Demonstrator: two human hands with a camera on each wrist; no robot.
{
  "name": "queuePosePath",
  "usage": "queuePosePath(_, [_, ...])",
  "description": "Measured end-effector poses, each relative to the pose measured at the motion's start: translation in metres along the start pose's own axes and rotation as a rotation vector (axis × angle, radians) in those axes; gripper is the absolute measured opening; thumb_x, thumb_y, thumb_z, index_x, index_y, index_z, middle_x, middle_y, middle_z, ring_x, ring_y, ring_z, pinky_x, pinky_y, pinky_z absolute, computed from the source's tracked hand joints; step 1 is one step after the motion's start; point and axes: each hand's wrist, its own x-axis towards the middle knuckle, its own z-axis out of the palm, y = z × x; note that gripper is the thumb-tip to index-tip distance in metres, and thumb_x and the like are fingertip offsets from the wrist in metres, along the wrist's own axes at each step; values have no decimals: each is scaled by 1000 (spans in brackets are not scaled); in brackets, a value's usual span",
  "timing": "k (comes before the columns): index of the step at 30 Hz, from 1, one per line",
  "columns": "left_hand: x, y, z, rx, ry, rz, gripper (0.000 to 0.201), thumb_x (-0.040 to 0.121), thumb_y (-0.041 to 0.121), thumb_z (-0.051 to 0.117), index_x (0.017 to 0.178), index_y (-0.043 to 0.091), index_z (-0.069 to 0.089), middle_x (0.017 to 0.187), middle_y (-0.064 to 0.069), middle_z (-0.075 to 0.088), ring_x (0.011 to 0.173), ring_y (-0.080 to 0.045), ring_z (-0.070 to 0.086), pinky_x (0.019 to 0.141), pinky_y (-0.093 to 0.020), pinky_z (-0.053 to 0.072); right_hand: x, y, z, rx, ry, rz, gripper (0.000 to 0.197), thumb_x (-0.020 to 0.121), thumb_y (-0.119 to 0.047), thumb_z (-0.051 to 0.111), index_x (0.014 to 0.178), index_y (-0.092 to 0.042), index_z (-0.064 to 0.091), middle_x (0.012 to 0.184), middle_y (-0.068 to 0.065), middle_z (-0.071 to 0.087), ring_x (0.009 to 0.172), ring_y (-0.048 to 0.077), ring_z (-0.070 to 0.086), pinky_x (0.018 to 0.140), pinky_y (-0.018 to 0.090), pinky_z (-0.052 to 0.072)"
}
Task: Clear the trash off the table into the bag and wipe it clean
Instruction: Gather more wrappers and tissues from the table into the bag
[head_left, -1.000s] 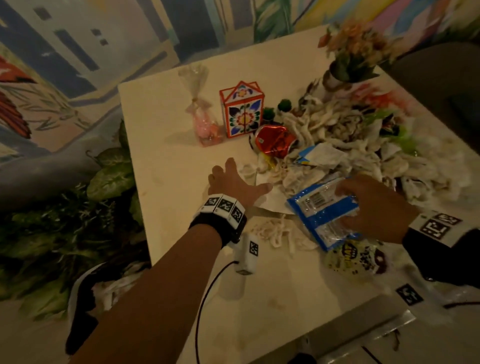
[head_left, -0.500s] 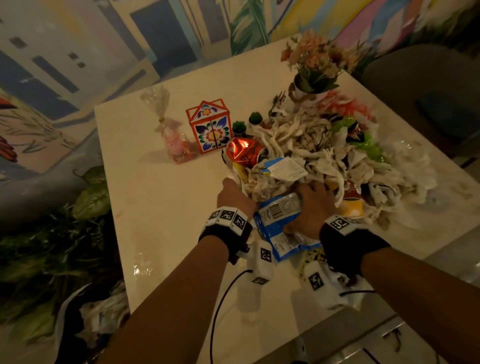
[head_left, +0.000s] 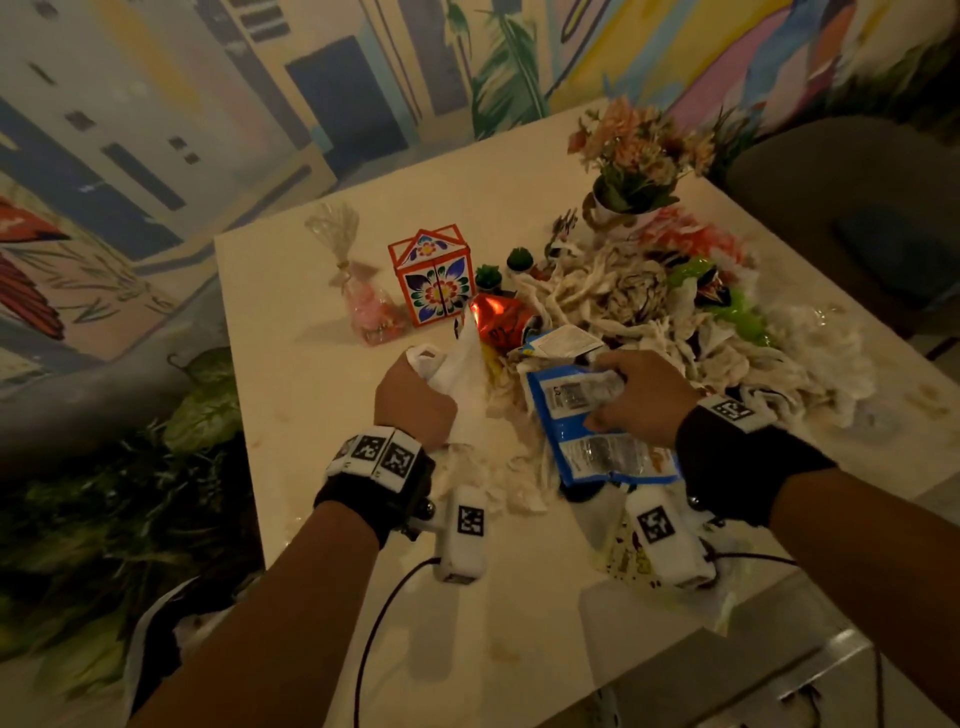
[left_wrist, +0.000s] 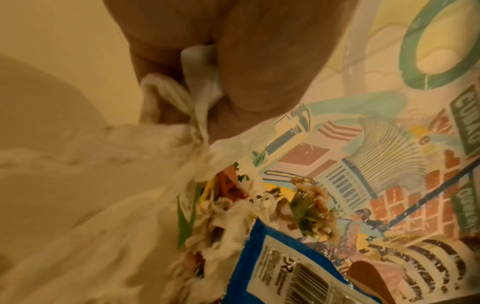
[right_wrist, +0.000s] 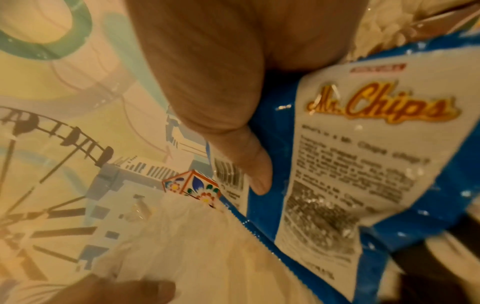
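**Both hands in the trash pile**

The table (head_left: 322, 519) is pale and square, set against a painted mural (head_left: 156, 104) – in the left wrist view the mural carries a green sign that seems to read "CUMACO", too blurred to be sure. The trash heap (head_left: 649, 322) covers the table's right half: mostly crumpled white tissues, with green and red wrappers mixed in. Far right of it stands a flower pot (head_left: 631, 171).

At the near edge of the heap lies the blue chip bag (head_left: 597, 441), its back panel up. The right wrist view reads "Mr. Chips" in yellow-edged red script above small print, with a barcode beside it. The right hand (head_left: 641, 402) grips the bag's far end, fingers curled over it and thumb pressed on the blue film.

Left of the bag, the left hand (head_left: 413, 402) is closed in a fist round a white tissue (head_left: 452, 364), whose twisted end pokes out between the fingers.

Beyond the hands – a crushed red foil wrapper (head_left: 501, 322), then a floral box (head_left: 434, 275), a clear candy pouch (head_left: 363, 296) to its left, and two tiny cacti (head_left: 504, 267) to its right.
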Motion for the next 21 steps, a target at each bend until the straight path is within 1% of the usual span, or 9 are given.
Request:
queuePosePath(2, [1, 2, -9, -83, 26, -27, 24, 68, 0, 64, 79, 21, 58, 70, 8, 60, 76, -23, 62, 67, -36, 54, -5, -11, -11, 32, 37, -23, 63, 74, -10, 78, 130, -13, 50, 147, 8, 39, 126, 27, 45, 85, 29, 40])
queuePosePath(4, [2, 6, -16, -221, 67, -39, 24, 60, 0, 61, 71, 21, 60, 72, -1, 67, 72, -27, 66, 61, -42, 57, -11, -24, -23, 97, 93, -52, 58, 75, -5, 76, 127, -10, 52, 142, 8, 45, 119, 26, 49, 80, 29, 40])
queuePosePath(6, [4, 11, -21, -312, 94, -7, 23, 53, 1, 59, 66, 20, 60, 74, -9, 69, 68, -29, 67, 53, -36, 53, -16, -35, -35, 176, 141, -76, 59, 74, -2, 76, 127, -10, 51, 130, 8, 51, 100, 19, 53, 75, 27, 41])
queuePosePath(9, [2, 19, -26, -398, 85, 27, 27, 48, -1, 58, 68, 18, 57, 77, -16, 67, 67, -29, 64, 52, -34, 49, -17, -49, -48, 252, 174, -109, 58, 71, 4, 76, 122, -10, 52, 103, 3, 55, 72, 3, 51, 56, 17, 41])
queuePosePath(10, [0, 23, -28, -423, 76, 34, 28, 49, -3, 58, 65, 19, 55, 72, -14, 65, 62, -27, 61, 51, -32, 48, -17, -53, -51, 261, 181, -120, 58, 70, 5, 77, 120, -11, 53, 101, 3, 57, 72, 4, 53, 56, 17, 41])
queuePosePath(12, [-5, 31, -33, -473, 60, 40, 33, 53, -12, 57, 57, 20, 50, 59, -4, 57, 51, -19, 52, 48, -26, 43, -15, -60, -54, 252, 192, -144, 56, 67, 6, 78, 114, -13, 55, 104, 6, 61, 82, 15, 61, 65, 24, 46])
queuePosePath(15, [-12, 41, -43, -538, 45, 57, 41, 61, -24, 53, 55, 16, 44, 47, 6, 50, 39, -9, 39, 41, -18, 33, -12, -66, -52, 191, 186, -167, 59, 66, 4, 80, 118, -10, 57, 110, 8, 62, 96, 22, 61, 75, 30, 45])
queuePosePath(19, [-14, 46, -66, -613, 74, 101, 36, 63, -25, 51, 65, 9, 43, 69, -10, 46, 56, -15, 38, 45, -23, 29, -9, -80, -58, 198, 284, -223, 57, 66, 5, 79, 117, -9, 57, 129, 12, 57, 117, 29, 55, 83, 30, 45])
queuePosePath(21, [-13, 49, -77, -654, 73, 131, 32, 63, -26, 51, 78, 2, 46, 76, -13, 45, 64, -19, 38, 47, -27, 29, -9, -94, -66, 259, 327, -224, 59, 66, 8, 78, 118, -9, 56, 124, 11, 57, 115, 29, 56, 82, 30, 45])
